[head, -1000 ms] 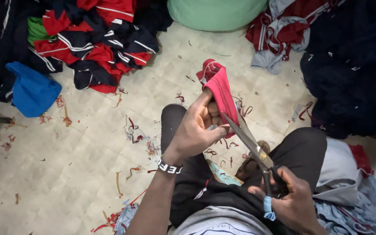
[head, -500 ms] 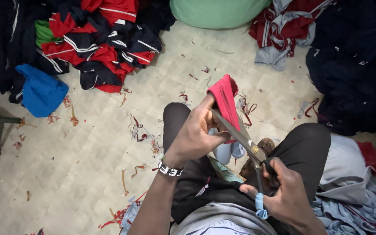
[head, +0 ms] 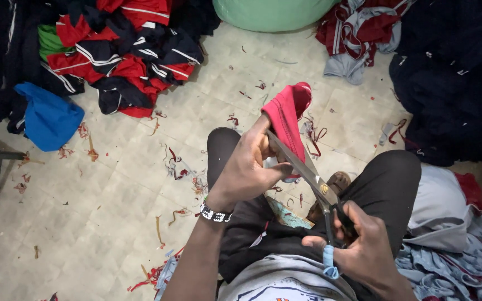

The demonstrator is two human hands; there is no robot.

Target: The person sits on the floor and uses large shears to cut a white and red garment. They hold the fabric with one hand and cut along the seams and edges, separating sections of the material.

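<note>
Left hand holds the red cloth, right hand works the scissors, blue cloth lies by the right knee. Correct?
One error: the blue cloth lies far to the person's left on the floor, beside the red-and-navy clothes pile, not by the right knee. The head view shows it. The left hand does hold the red cloth, and the right hand works the scissors.

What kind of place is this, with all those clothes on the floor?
Probably a small sewing or garment workshop. A heap of red and navy garments lies on the tiled floor, thread and cloth scraps are scattered about, and scissors are cutting at a red cloth piece.
</note>
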